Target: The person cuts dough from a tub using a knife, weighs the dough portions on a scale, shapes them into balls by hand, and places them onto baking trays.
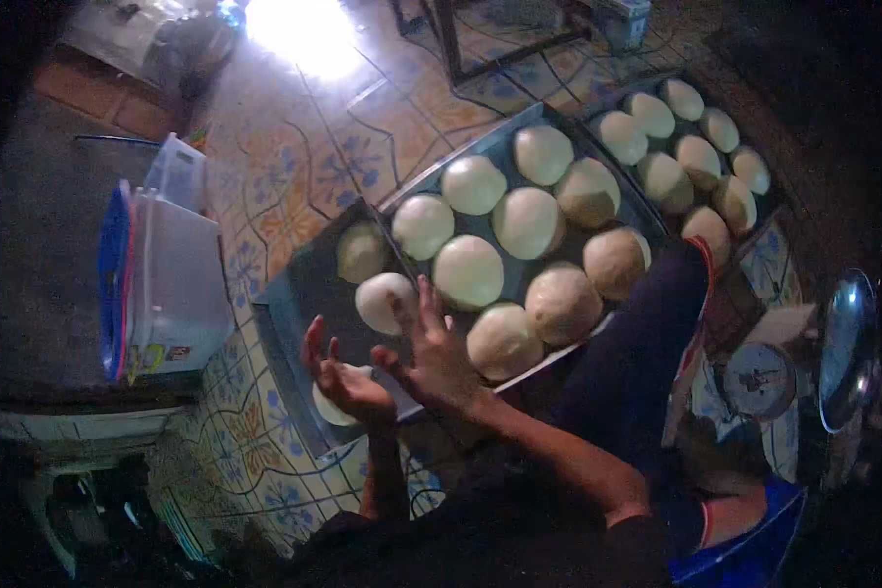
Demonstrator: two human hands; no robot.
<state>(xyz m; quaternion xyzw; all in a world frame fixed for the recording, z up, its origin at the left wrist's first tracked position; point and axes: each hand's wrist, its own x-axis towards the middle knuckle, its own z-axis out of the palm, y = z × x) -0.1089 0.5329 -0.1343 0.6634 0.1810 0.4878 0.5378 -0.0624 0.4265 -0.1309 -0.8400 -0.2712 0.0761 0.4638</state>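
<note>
My left hand (355, 390) is turned palm up over the near end of the left metal tray (304, 294), its fingers apart. Partly hidden behind it lies a pale dough ball (331, 406). My right hand (433, 355) has its fingers spread, with the fingertips in front of a white dough ball (380, 302); whether they touch it, I cannot tell. Above that sits a shaded dough ball (363, 252). The middle tray (402, 192), beside my right hand, carries several round dough balls, among them a large one (468, 272).
Another dark tray (598, 122) with several dough balls lies at the upper right. Clear plastic bins (181, 284) with a blue lid (116, 284) stand at the left. My dark-clothed leg (627, 343) runs along the middle tray's near edge. A metal lid (846, 348) is at the right.
</note>
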